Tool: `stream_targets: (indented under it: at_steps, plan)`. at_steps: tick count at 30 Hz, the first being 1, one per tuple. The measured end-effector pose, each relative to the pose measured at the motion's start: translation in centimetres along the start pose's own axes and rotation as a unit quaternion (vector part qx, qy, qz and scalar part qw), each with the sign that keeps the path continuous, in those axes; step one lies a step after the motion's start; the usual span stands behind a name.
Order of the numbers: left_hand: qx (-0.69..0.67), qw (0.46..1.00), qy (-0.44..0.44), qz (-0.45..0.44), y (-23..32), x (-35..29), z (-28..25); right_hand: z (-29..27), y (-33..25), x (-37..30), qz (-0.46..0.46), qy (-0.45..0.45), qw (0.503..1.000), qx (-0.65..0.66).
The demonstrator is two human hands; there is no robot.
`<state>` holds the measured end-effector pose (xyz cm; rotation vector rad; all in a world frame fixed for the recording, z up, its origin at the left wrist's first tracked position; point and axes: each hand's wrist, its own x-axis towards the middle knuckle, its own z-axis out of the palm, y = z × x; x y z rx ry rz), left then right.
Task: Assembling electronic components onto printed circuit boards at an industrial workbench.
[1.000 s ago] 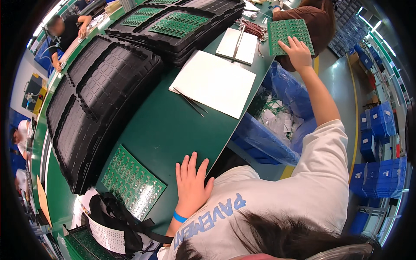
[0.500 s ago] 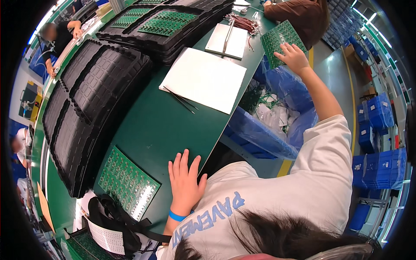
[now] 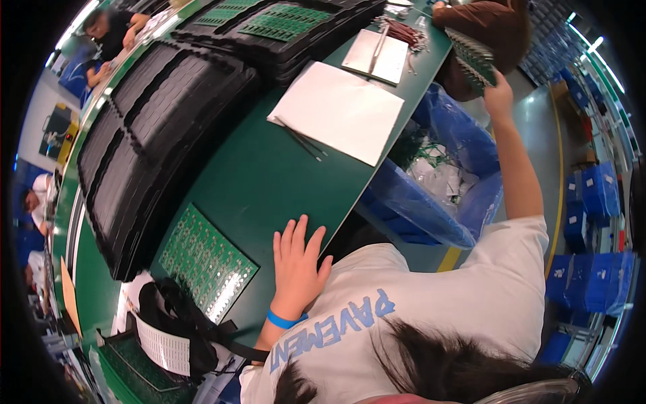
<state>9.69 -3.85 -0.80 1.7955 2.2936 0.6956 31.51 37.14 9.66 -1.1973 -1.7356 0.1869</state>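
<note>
My left hand (image 3: 298,273) lies flat on the green table, fingers spread, with a blue wristband below it. Left of it, apart from the fingers, a green circuit board panel (image 3: 208,259) with rows of small parts rests on the table. Out to the far right, my right hand (image 3: 498,99) grips a second circuit board panel (image 3: 471,59) by its near end. This panel is tilted steeply, its component side partly showing, beside a co-worker's brown sleeve. The fingers behind it are partly hidden.
Stacked black trays (image 3: 168,128) line the table's left; the far stack holds green boards (image 3: 286,21). White sheets (image 3: 340,111) with dark tweezers (image 3: 299,138), a white plate (image 3: 377,57) and brown wires (image 3: 407,34) lie rightward. A lined blue bin (image 3: 397,195) with scraps stands beside the table.
My right hand has swung farther right with its circuit board panel, which has turned from facing up to nearly edge-on. The left hand stays on the table; the whole view has shifted slightly.
</note>
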Motion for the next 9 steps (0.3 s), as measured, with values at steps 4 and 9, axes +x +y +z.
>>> stream_targets:
  at_steps: [4,9]
  plan:
    - [0.001,1.0,0.017,-0.009,0.0,-0.4,0.2,-0.2,-2.5,-4.6,0.284,-0.142,0.825,0.468]
    - [-0.195,0.976,0.101,0.014,-0.7,-1.0,-0.7,3.0,-9.8,-13.8,0.311,-0.301,0.599,0.674]
